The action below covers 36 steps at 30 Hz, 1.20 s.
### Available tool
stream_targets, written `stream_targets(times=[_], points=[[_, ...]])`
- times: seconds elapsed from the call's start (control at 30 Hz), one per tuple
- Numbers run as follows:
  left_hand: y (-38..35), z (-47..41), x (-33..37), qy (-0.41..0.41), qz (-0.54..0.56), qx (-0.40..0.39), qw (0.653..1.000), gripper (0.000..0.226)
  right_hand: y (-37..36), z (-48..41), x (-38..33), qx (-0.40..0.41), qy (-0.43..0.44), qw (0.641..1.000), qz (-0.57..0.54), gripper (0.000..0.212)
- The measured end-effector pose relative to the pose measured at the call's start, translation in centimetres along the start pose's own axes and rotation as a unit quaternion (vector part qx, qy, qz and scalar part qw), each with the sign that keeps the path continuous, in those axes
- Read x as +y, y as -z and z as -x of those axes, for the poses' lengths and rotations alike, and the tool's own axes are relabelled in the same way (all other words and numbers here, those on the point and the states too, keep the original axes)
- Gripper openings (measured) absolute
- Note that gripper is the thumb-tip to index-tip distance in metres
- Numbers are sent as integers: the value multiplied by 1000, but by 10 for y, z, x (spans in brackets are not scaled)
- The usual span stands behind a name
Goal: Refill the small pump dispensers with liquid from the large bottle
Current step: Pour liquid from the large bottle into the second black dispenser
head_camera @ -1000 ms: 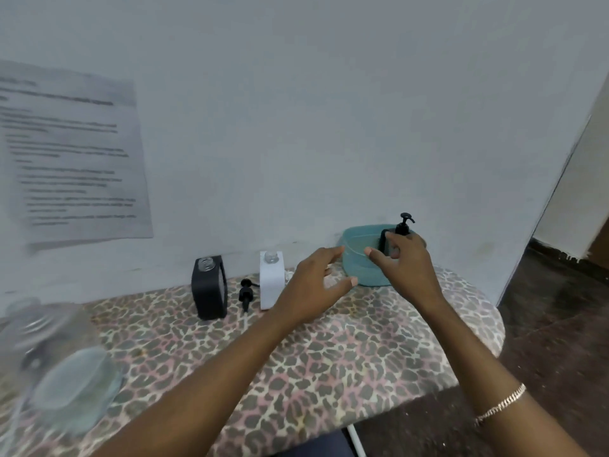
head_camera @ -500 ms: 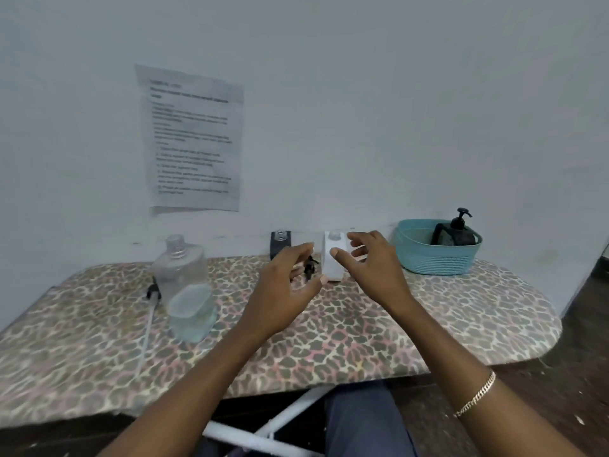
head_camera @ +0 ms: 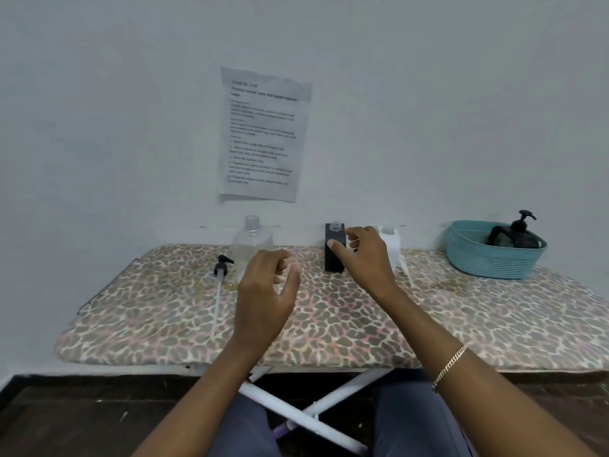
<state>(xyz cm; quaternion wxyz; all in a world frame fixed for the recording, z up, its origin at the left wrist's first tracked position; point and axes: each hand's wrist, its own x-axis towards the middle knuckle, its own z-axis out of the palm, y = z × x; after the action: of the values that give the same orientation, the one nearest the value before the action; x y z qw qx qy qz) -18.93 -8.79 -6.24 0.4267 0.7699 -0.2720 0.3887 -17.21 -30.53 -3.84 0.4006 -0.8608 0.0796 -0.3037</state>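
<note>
A large clear bottle [head_camera: 252, 240] stands uncapped at the back of the board, partly hidden by my left hand [head_camera: 265, 291]. Its pump with a long tube [head_camera: 219, 275] lies on the board to its left. A small black dispenser [head_camera: 333, 247] with an open neck stands right of the bottle. A small white dispenser [head_camera: 392, 244] stands just beyond, with a white pump [head_camera: 404, 267] lying at its foot. My right hand [head_camera: 362, 258] hovers in front of both small dispensers, fingers loosely spread, holding nothing. My left hand holds nothing, fingers loosely curled.
A leopard-print ironing board [head_camera: 329, 318] stands against a white wall. A teal basket [head_camera: 494, 255] at the back right holds a black pump bottle [head_camera: 517, 234]. A printed sheet [head_camera: 262, 135] is taped to the wall. The board's white legs [head_camera: 296, 417] cross below.
The view has swung left and pulled back. Both hands have moved left from the teal basket to the small dispensers and the large bottle. Neither hand has picked anything up.
</note>
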Motion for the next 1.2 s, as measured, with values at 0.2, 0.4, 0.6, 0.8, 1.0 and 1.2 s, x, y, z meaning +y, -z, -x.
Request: stream_targets(times=[0.2, 0.4, 0.6, 0.8, 1.0, 1.2], points=[[3, 6, -29, 90, -18, 110, 990, 48, -28, -10, 0, 30, 8, 999, 34, 56], [-9, 12, -55, 201, 14, 77, 977, 87, -49, -28, 13, 43, -19, 996, 74, 73], [-13, 14, -62, 254, 82, 19, 963, 91, -68, -43, 26, 16, -105, 992, 64, 84], [-15, 12, -66, 249, 94, 15, 964, 82, -83, -56, 34, 29, -138, 988, 64, 58], [-17, 10, -66, 254, 94, 22, 962, 73, -85, -57, 30, 26, -150, 986, 61, 42], [-18, 11, -68, 250, 90, 23, 964, 68, -71, -44, 32, 4, -122, 992, 45, 33]])
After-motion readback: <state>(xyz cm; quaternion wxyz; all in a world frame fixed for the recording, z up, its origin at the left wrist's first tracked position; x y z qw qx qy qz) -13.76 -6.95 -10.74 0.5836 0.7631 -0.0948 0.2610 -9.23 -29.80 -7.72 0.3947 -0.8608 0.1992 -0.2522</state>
